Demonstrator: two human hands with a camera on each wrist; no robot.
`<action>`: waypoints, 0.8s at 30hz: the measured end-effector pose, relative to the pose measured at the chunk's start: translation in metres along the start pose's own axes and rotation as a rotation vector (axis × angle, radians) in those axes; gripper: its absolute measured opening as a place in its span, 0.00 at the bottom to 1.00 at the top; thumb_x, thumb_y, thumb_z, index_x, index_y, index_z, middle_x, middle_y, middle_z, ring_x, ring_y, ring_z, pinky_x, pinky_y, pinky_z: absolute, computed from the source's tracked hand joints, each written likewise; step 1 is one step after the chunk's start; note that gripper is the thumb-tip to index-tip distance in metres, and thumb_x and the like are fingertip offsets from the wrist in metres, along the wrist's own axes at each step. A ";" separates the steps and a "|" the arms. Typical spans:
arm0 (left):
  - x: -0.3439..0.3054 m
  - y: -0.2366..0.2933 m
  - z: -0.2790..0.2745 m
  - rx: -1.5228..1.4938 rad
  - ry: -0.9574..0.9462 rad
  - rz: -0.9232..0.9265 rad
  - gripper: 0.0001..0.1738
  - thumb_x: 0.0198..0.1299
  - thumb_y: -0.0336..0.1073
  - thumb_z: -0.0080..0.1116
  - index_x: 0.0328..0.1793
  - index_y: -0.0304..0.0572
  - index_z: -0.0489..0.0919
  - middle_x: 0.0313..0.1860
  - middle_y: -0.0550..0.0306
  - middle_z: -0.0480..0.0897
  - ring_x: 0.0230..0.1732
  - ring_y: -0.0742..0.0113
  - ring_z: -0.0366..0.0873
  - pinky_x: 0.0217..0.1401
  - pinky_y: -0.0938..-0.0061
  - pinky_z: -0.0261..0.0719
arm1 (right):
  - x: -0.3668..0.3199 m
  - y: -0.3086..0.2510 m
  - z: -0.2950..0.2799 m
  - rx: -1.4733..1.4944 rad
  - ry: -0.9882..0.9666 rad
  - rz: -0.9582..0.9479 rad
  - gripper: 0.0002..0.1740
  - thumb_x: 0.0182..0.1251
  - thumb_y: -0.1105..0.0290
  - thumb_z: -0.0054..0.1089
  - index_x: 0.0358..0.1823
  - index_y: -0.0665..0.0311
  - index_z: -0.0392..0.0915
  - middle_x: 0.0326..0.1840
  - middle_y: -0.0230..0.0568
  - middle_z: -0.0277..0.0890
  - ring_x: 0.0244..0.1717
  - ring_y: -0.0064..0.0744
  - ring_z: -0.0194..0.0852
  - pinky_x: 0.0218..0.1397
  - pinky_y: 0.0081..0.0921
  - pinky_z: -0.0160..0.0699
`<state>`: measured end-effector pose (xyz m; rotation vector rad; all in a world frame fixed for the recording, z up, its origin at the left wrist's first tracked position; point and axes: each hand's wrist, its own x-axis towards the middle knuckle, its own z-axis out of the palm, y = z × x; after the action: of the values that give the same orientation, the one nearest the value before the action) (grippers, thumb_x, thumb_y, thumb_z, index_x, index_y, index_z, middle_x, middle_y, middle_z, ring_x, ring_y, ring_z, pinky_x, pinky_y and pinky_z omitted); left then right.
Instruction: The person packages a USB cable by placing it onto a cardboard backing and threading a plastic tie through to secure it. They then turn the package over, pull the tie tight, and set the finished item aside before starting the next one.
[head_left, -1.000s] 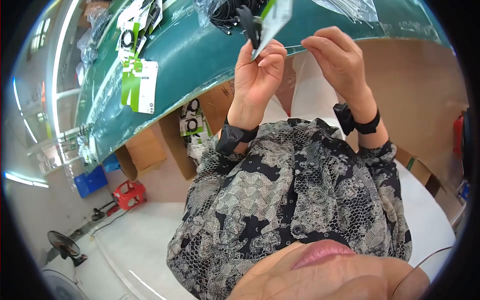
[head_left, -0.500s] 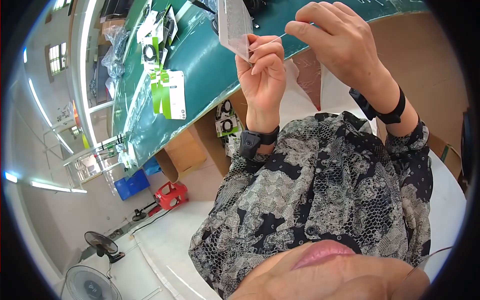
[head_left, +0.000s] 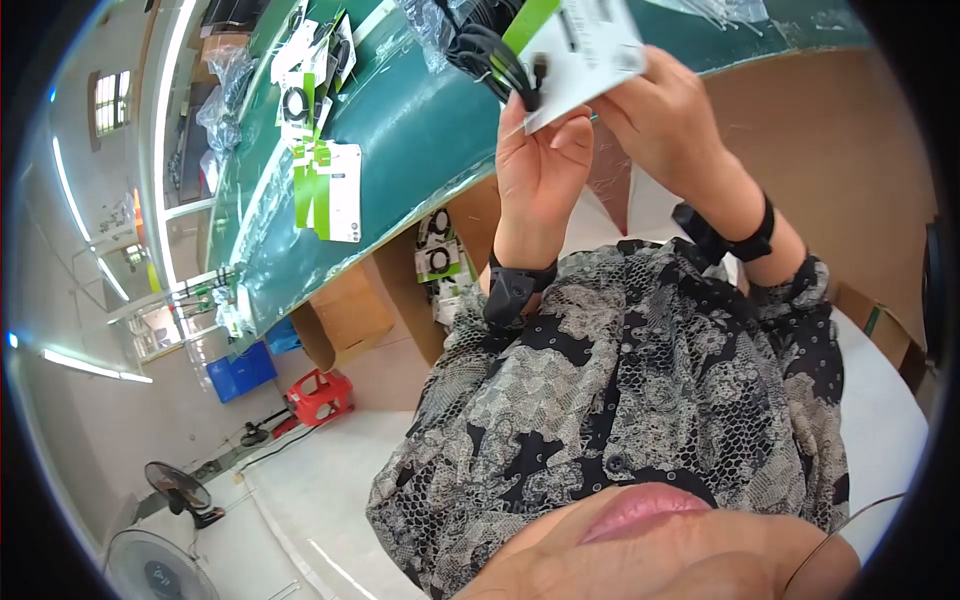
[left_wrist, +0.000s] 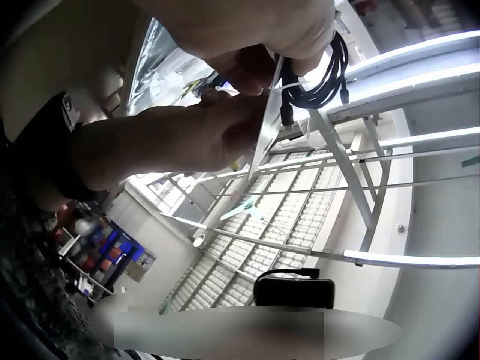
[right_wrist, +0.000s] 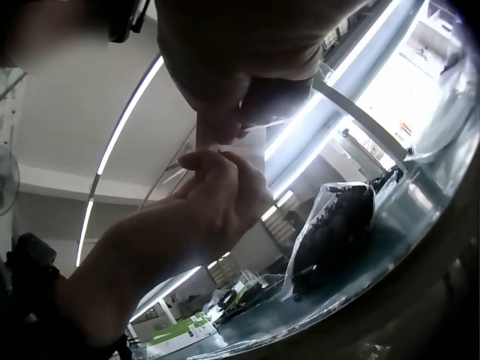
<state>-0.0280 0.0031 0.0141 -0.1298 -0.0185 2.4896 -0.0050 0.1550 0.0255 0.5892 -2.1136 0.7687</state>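
In the head view my left hand (head_left: 545,165) pinches the lower edge of a white and green card (head_left: 590,75). A coiled black cable (head_left: 495,60) hangs at the card's left side, its plug standing by the left fingertips. My right hand (head_left: 665,120) holds the card by its lower right part, with some fingers hidden behind it. The left wrist view shows the card (left_wrist: 266,124) edge-on between both hands, with the cable coil (left_wrist: 330,79) on its far side and a thin white strand across the coil.
A green table (head_left: 390,160) spans the front. More green and white cards (head_left: 330,190) lie at its left, some with black cables. Clear bags of white strips (head_left: 715,10) lie at the back. Cardboard boxes (head_left: 350,315) stand below, and a bagged black bundle (right_wrist: 334,232) rests on the table.
The right hand drew a thin white strand out to the right from the card, then came back to the card. The card has turned from edge-on to face up, bringing the cable coil into view.
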 end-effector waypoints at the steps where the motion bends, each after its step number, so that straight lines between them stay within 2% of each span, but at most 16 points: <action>1: 0.002 -0.002 -0.003 0.233 0.038 0.098 0.15 0.63 0.33 0.54 0.54 0.36 0.71 0.43 0.57 0.75 0.40 0.70 0.73 0.32 0.82 0.73 | -0.010 0.005 0.014 0.090 0.054 0.154 0.11 0.49 0.77 0.62 0.37 0.63 0.79 0.34 0.36 0.75 0.32 0.36 0.75 0.34 0.25 0.72; 2: 0.005 -0.004 -0.006 0.459 0.079 0.197 0.16 0.64 0.34 0.54 0.56 0.37 0.70 0.46 0.56 0.77 0.42 0.69 0.75 0.35 0.81 0.75 | -0.019 0.011 0.025 0.175 0.105 0.310 0.10 0.52 0.78 0.62 0.38 0.64 0.79 0.35 0.38 0.77 0.33 0.37 0.76 0.35 0.25 0.73; 3: 0.008 -0.006 -0.009 0.431 0.060 0.206 0.16 0.64 0.34 0.54 0.56 0.37 0.70 0.46 0.56 0.77 0.42 0.69 0.75 0.35 0.81 0.75 | -0.027 0.015 0.033 0.160 0.083 0.287 0.10 0.52 0.78 0.62 0.38 0.64 0.79 0.35 0.38 0.77 0.33 0.37 0.76 0.35 0.25 0.73; 5: 0.012 -0.005 -0.013 0.673 0.026 0.293 0.17 0.64 0.35 0.54 0.58 0.40 0.69 0.51 0.56 0.77 0.48 0.68 0.76 0.41 0.79 0.78 | -0.042 0.025 0.045 0.575 0.117 0.638 0.10 0.56 0.78 0.61 0.41 0.65 0.79 0.36 0.42 0.79 0.36 0.35 0.78 0.36 0.25 0.75; 6: 0.013 -0.005 -0.015 0.794 0.017 0.339 0.18 0.65 0.35 0.54 0.59 0.41 0.69 0.54 0.55 0.77 0.50 0.67 0.77 0.44 0.78 0.79 | -0.047 0.029 0.048 0.560 0.095 0.626 0.10 0.56 0.78 0.61 0.41 0.65 0.79 0.36 0.42 0.79 0.36 0.35 0.78 0.36 0.25 0.75; 9: 0.016 -0.005 -0.017 0.801 0.029 0.412 0.18 0.64 0.33 0.55 0.59 0.41 0.69 0.53 0.57 0.77 0.51 0.68 0.77 0.48 0.76 0.78 | -0.053 0.036 0.055 0.882 0.107 0.709 0.14 0.55 0.78 0.60 0.44 0.63 0.78 0.34 0.43 0.78 0.29 0.38 0.78 0.35 0.27 0.76; 10: 0.016 -0.006 -0.018 0.819 0.039 0.444 0.18 0.64 0.32 0.55 0.59 0.41 0.69 0.52 0.58 0.77 0.51 0.69 0.76 0.50 0.75 0.78 | -0.055 0.035 0.048 0.875 0.089 0.703 0.14 0.55 0.78 0.60 0.44 0.63 0.78 0.34 0.43 0.78 0.29 0.38 0.78 0.35 0.27 0.76; 13: 0.016 -0.001 -0.022 0.901 0.045 0.527 0.18 0.63 0.30 0.56 0.59 0.40 0.69 0.52 0.59 0.76 0.51 0.70 0.76 0.51 0.76 0.77 | -0.054 0.020 0.017 0.232 -0.194 0.531 0.13 0.57 0.80 0.59 0.44 0.64 0.77 0.36 0.41 0.76 0.31 0.32 0.76 0.36 0.24 0.75; 14: 0.017 0.002 -0.023 0.950 0.048 0.563 0.18 0.63 0.29 0.56 0.58 0.40 0.69 0.52 0.59 0.76 0.51 0.70 0.76 0.52 0.76 0.77 | -0.046 0.016 0.013 0.231 -0.201 0.516 0.13 0.57 0.80 0.59 0.44 0.64 0.77 0.36 0.41 0.76 0.31 0.32 0.76 0.36 0.24 0.75; 17: 0.019 -0.001 -0.030 0.991 0.046 0.572 0.18 0.63 0.27 0.53 0.59 0.41 0.69 0.52 0.59 0.76 0.52 0.69 0.76 0.54 0.72 0.77 | -0.030 -0.002 0.000 -0.022 0.014 0.183 0.16 0.57 0.80 0.58 0.48 0.60 0.78 0.35 0.38 0.71 0.29 0.35 0.72 0.34 0.26 0.74; 18: 0.018 -0.004 -0.032 1.017 0.043 0.569 0.17 0.64 0.26 0.52 0.59 0.41 0.69 0.52 0.59 0.76 0.52 0.68 0.76 0.56 0.70 0.77 | -0.026 -0.002 -0.002 -0.027 0.009 0.189 0.16 0.57 0.80 0.58 0.48 0.60 0.78 0.35 0.38 0.71 0.29 0.35 0.72 0.34 0.26 0.74; 21: 0.015 -0.007 -0.030 1.038 0.014 0.544 0.18 0.63 0.26 0.52 0.59 0.41 0.69 0.52 0.59 0.76 0.52 0.68 0.76 0.55 0.72 0.77 | -0.009 0.009 0.000 -0.234 -0.153 0.011 0.22 0.55 0.80 0.59 0.52 0.55 0.77 0.33 0.38 0.66 0.31 0.36 0.70 0.34 0.28 0.73; 24: 0.013 -0.008 -0.029 1.025 0.019 0.540 0.18 0.62 0.25 0.53 0.58 0.39 0.69 0.51 0.58 0.76 0.51 0.69 0.76 0.53 0.74 0.76 | -0.020 0.016 0.008 -0.187 -0.173 0.053 0.25 0.53 0.81 0.60 0.54 0.53 0.76 0.33 0.38 0.65 0.33 0.36 0.68 0.35 0.28 0.72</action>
<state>-0.0302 0.0168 -0.0159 0.3123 1.4257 2.6709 -0.0075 0.1641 0.0003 0.5157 -2.3375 0.5566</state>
